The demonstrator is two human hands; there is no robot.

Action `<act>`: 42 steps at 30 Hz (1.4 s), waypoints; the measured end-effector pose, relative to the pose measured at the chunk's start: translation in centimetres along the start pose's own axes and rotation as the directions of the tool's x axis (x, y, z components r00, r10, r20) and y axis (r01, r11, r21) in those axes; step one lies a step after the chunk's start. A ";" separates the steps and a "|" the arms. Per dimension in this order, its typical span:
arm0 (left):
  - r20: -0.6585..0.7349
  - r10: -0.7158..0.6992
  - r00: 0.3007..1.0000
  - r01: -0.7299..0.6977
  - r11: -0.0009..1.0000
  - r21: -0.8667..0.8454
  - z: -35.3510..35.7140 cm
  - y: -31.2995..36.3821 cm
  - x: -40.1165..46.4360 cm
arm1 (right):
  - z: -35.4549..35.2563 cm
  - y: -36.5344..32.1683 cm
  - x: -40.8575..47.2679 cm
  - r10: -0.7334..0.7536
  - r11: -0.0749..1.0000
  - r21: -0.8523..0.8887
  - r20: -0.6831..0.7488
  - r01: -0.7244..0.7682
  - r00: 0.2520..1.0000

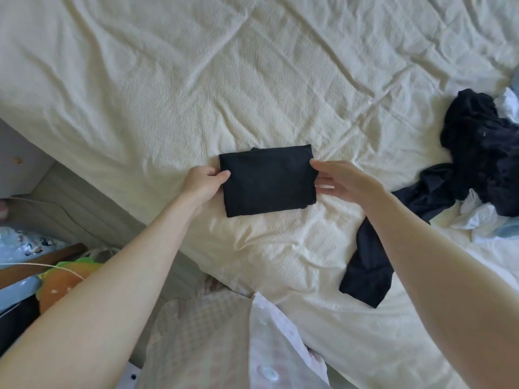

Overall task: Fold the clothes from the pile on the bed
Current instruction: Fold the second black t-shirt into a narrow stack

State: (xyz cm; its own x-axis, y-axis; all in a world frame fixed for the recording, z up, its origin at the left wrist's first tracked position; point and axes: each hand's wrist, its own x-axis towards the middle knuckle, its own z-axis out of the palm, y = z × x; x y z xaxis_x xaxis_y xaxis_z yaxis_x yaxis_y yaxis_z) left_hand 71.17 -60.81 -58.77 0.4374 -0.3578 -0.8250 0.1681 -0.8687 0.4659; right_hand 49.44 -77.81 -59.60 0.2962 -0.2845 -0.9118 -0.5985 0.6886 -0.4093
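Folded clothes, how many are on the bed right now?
1. The folded black garment lies mid-bed between the left hand and right hand. The pile at the right is unfolded and could hide more.

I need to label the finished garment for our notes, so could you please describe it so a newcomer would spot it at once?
On the cream bedspread, look between the person's left hand and right hand. There lies the folded black garment, a flat, neat rectangle, unlike the crumpled pile of dark and white clothes to its right.
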 end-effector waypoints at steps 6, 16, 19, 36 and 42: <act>0.100 -0.076 0.992 0.094 0.975 -0.200 0.0 0.6 -0.4 | 0.3 -0.8 0.7 0.092 0.996 -0.024 0.034 -0.091 0.995; 0.071 0.043 0.997 -0.016 0.936 -0.352 -1.5 0.4 -3.7 | 1.6 0.2 -4.4 0.008 0.991 0.132 0.014 -0.010 1.000; 0.070 0.087 0.994 -0.055 0.928 -0.368 -2.5 0.6 -7.0 | 2.5 1.0 -8.3 -0.009 0.980 0.200 -0.019 0.013 1.000; 0.132 0.331 0.934 -0.255 0.880 -0.401 -5.5 2.8 -29.7 | 2.9 4.1 -33.6 -0.304 0.901 0.279 -0.143 0.333 0.942; 0.265 0.385 0.884 -0.301 0.903 -0.307 -2.2 3.9 -32.8 | 2.5 9.3 -39.1 -0.280 0.832 0.384 -0.329 0.399 0.902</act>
State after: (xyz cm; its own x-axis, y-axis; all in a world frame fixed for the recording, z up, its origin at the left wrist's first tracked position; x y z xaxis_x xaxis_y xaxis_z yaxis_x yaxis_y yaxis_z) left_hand 59.39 -51.73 -29.22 0.2168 -0.7418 -0.6346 0.2917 -0.5711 0.7673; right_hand 34.20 -58.60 -27.64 0.1899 -0.6692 -0.7184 -0.0941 0.7159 -0.6918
